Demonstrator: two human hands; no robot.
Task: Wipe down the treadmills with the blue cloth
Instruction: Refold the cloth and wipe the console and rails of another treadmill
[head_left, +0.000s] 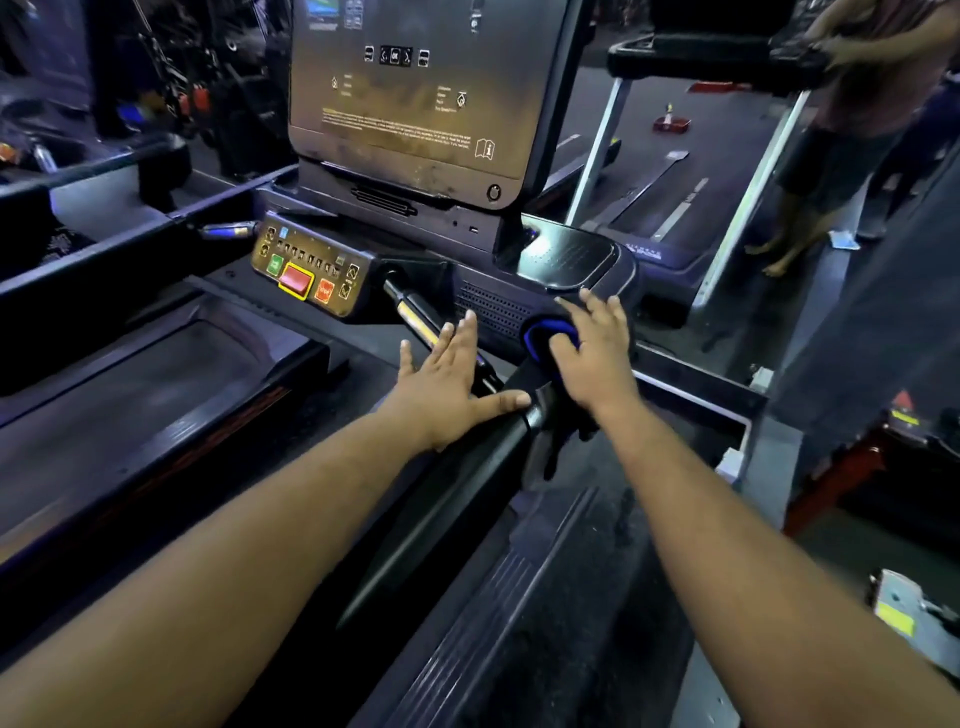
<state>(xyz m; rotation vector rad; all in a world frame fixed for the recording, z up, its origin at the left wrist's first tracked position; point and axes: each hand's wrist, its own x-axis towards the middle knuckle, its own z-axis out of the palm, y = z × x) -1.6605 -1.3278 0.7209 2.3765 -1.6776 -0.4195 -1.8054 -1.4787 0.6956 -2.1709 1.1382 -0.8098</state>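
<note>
- Cloth (550, 332): blue, with a darker middle.
- Treadmill console (410, 104): black, smeared brown-yellow, with white symbols and yellow small print.
- Button panel (311, 270): brownish, bearing a green button (275, 264), a red button (296, 280) edged in yellow, and an orange button (325, 291).
- Handrail (457, 499): black.
- Speaker grille (493, 312): black, dotted pattern.
- Neighbouring treadmill uprights (597, 140): silver-grey.

You see a glossy black plastic console screen (415, 98) smeared with dust, a smooth matt black handrail (467, 478), a soft blue cloth (550, 335), and bare silver metal uprights (597, 145).
</note>
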